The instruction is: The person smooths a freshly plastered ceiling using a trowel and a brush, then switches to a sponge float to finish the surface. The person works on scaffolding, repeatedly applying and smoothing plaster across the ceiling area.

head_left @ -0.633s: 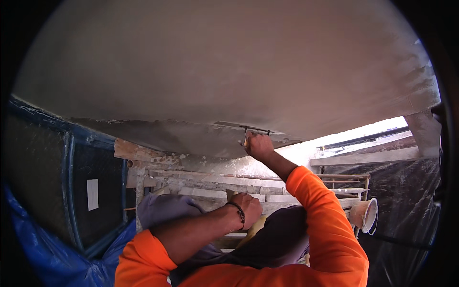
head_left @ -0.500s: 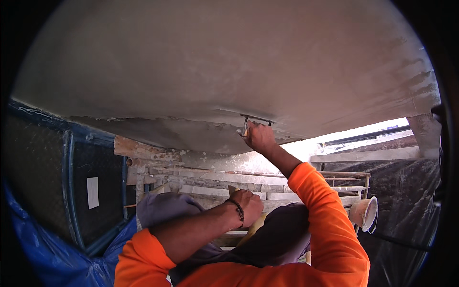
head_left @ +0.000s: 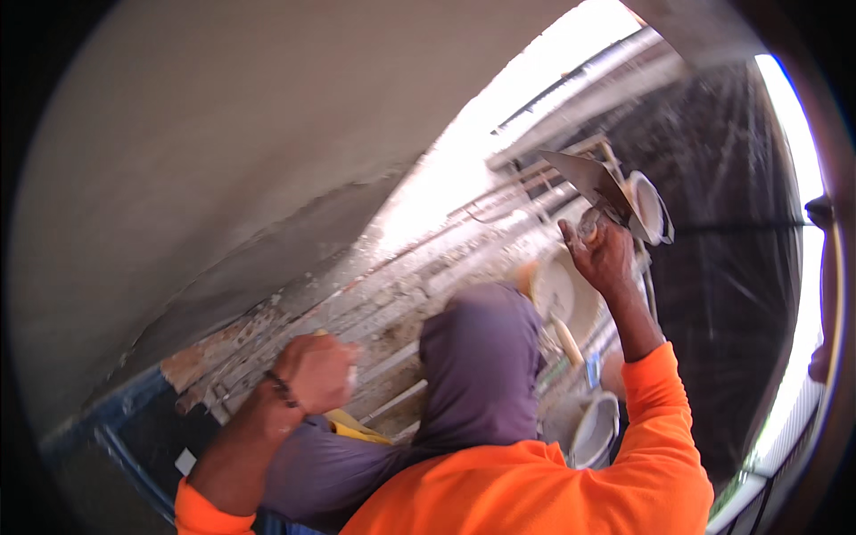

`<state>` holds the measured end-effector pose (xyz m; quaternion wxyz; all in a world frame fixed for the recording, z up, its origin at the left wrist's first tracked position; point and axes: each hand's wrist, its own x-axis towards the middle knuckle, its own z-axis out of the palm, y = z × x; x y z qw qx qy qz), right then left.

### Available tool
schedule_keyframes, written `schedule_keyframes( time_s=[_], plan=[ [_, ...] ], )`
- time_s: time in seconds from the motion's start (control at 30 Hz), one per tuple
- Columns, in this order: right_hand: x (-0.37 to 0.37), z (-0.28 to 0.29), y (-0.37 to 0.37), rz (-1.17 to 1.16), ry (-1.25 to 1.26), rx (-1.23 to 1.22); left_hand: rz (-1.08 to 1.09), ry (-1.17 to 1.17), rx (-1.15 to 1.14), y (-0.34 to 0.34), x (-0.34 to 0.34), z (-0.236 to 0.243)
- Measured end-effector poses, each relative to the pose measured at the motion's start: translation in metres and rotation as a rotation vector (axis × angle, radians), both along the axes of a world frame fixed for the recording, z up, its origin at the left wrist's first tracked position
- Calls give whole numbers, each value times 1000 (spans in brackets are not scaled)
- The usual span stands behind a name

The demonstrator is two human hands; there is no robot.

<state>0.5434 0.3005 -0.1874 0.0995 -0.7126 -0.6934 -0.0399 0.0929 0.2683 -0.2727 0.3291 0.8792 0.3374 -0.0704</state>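
So my right hand (head_left: 604, 254) was up high on the right side, arm stretched out of the orange sleeve (head_left: 660, 401), fingers wrapped tight round the handle of a flat steel trowel (head_left: 584, 178). The blade stuck out up and to the left from the fist, tilted, clear of the grey plastered ceiling (head_left: 223, 160) and sitting in front of the bright gap and the scaffold pipes.

My left hand (head_left: 314, 370) was lower down on the left, balled into a fist with a dark beaded bracelet (head_left: 280, 389) at the wrist. Couldn't tell if it was gripping anything; a bit of yellow (head_left: 352, 426) showed right below it.

Between my arms there was someone in a purple hooded top (head_left: 477, 374). A white bucket (head_left: 649, 207) sat just behind the trowel, another white one (head_left: 593, 430) lower down by my right elbow. Small white rectangular label (head_left: 185, 461) on the dark panel at bottom left, too blurry to make out more.
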Motion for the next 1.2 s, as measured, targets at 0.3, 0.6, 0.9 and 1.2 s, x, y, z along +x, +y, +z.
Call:
schedule_keyframes(
  time_s=[0.3,0.6,0.9,1.2],
  plan=[
    [172,-9,-270,-694,-386,-472,12,305,-125,25,5,-37],
    [167,-113,-201,-581,-274,-664,92,288,-167,19,4,-36],
    [176,-175,-159,-305,-365,-350,172,357,-174,22,7,-20],
    [181,-206,-177,-444,-256,-323,197,349,-205,24,6,-22]
  ],
)
